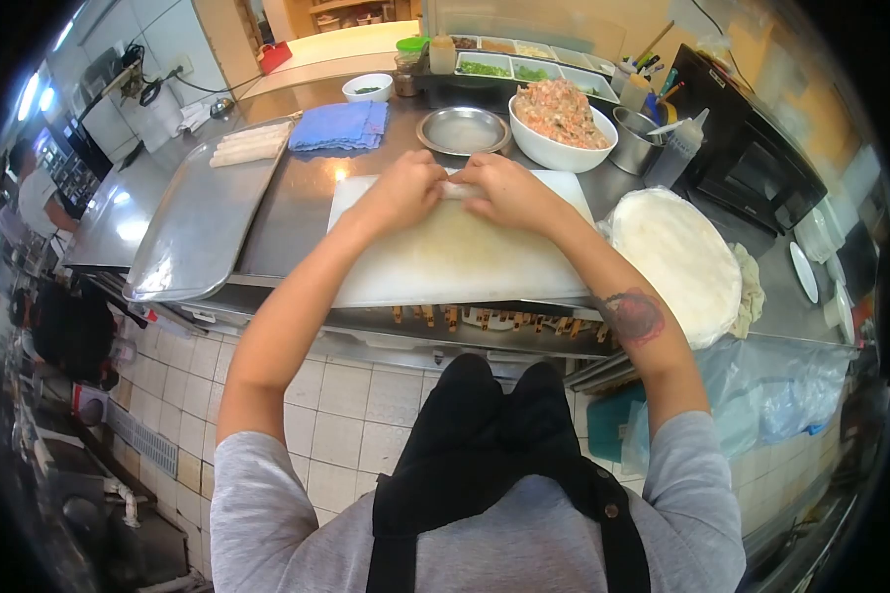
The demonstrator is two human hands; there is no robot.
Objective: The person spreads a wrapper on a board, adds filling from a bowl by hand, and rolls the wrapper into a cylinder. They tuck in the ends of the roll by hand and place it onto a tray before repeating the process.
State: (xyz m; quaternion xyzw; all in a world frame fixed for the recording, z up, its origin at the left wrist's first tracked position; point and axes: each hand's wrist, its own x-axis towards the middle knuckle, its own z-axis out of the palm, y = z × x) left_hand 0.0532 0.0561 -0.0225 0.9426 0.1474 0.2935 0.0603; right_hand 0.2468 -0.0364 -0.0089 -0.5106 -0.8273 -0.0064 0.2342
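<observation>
My left hand [412, 190] and my right hand [504, 190] come together at the far edge of a white cutting board [445, 272]. Fingers of both are closed on a pale spring roll [457, 190], mostly hidden by them. Just beyond is a round metal dish [465, 132]. Behind my right hand, a white bowl [554, 153] is heaped with pinkish minced filling [564, 111]. A stack of round white wrappers [674, 259] lies to the right of the board. Several finished rolls [252, 145] rest at the far end of a metal tray [196, 219] on the left.
A folded blue cloth [339, 127] and a small bowl of greens [368, 89] lie behind the board. Trays of chopped ingredients [509, 69] line the back. A steel pot [636, 140], a squeeze bottle [679, 150] and a black microwave [756, 148] stand right. A person [44, 198] is far left.
</observation>
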